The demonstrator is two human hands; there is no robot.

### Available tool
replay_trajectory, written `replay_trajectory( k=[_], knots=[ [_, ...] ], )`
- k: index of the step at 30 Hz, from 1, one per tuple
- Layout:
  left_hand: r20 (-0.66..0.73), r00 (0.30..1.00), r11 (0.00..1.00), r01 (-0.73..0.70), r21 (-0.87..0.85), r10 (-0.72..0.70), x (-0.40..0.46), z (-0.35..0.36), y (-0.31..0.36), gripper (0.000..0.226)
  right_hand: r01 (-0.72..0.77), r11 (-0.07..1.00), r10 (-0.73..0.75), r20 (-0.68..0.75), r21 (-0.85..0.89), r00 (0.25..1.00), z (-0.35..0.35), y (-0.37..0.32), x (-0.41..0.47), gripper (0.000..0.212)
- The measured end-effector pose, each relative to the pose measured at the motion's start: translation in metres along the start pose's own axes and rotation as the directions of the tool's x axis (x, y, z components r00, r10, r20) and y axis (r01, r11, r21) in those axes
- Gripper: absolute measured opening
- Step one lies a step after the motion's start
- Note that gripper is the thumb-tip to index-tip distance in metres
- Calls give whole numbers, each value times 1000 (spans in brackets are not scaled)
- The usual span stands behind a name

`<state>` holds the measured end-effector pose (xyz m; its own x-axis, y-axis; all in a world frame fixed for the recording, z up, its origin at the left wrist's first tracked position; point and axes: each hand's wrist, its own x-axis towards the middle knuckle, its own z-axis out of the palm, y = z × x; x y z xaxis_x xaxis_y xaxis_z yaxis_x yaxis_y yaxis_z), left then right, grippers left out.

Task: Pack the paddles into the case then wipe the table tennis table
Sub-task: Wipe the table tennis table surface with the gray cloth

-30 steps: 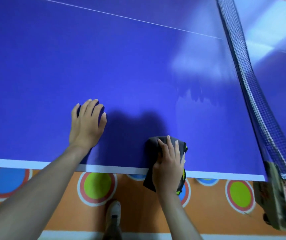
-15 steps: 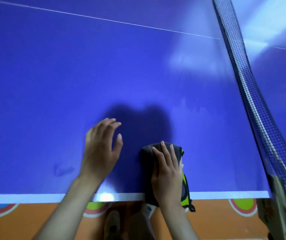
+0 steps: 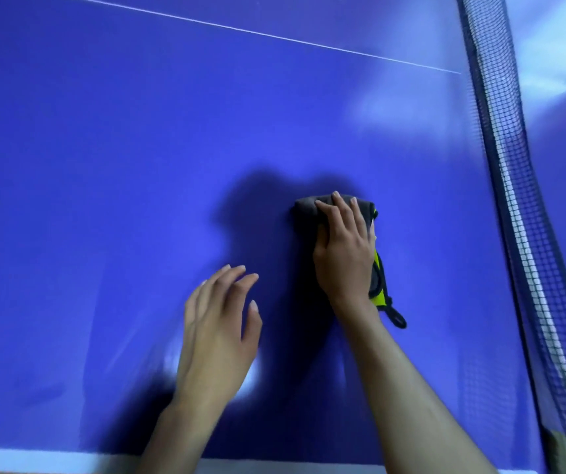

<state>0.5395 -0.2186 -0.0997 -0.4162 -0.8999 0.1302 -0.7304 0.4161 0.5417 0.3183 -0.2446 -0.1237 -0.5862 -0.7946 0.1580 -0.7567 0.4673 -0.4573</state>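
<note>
Fingers [image 3: 339, 208] of the right hand [image 3: 343, 254] lie flat, pressing the folded grey cloth [image 3: 303, 208] onto the blue bench [image 3: 137, 165] near the net [image 3: 514, 200], left hand [image 3: 216, 326] relaxed nearby; even pressure and overlapping strokes should wipe best.

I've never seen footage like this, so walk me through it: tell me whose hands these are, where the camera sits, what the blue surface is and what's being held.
There is no machine here. A person wears the camera on their head, so it looks down at their own two bare hands. The blue surface is a table tennis table, with its net at the right. The right hand presses flat on a dark grey cloth with yellow-green trim, wiping the top. The left hand holds nothing, fingers relaxed. No paddles or case are in view.
</note>
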Motion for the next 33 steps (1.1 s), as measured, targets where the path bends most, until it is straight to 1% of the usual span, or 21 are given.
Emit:
replay_trajectory(
  k=[3, 6, 9, 11, 15, 19, 22, 25, 29, 33],
  knots=[
    [17, 1000, 1000, 21, 9, -21, 3, 4, 9, 39, -15, 1000, 14, 13, 27, 1000, 0, 4, 26, 36],
    [23, 1000, 1000, 9, 20, -10, 0, 3, 15, 39, -24, 998, 22, 34, 61, 999, -1, 4, 36, 35],
    [8, 1000, 1000, -8, 26, 8, -10, -2, 21, 39, -52, 995, 46, 73, 81, 996, -6, 2, 30, 36],
    [-11, 1000, 1000, -12, 11, 13, -22, -6, 24, 39, -61, 996, 56, 74, 66, 996, -10, 1, 14, 38],
    [-9, 1000, 999, -26, 25, 26, -57, -12, 21, 38, -71, 997, 69, 59, 43, 996, -18, -1, -59, 39],
    [29, 999, 999, 32, 13, -32, -98, -24, 22, 39, -42, 999, 42, 41, 8, 998, -36, 7, -157, 42],
    [23, 999, 999, 36, 0, -36, -119, -31, 26, 40, -55, 998, 56, 75, -14, 996, -52, 15, -224, 44],
    [11, 999, 999, 43, -27, -43, -131, -33, 34, 40, -41, 998, 45, 95, -37, 994, -65, 22, -259, 45],
    [18, 1000, 999, 18, -40, -17, -134, -27, 43, 39, -30, 998, 37, 112, -59, 993, -66, 28, -250, 44],
    [14, 999, 998, 34, -51, -34, -124, -14, 48, 38, -40, 999, 43, 94, -34, 995, -61, 40, -195, 42]
  ],
)
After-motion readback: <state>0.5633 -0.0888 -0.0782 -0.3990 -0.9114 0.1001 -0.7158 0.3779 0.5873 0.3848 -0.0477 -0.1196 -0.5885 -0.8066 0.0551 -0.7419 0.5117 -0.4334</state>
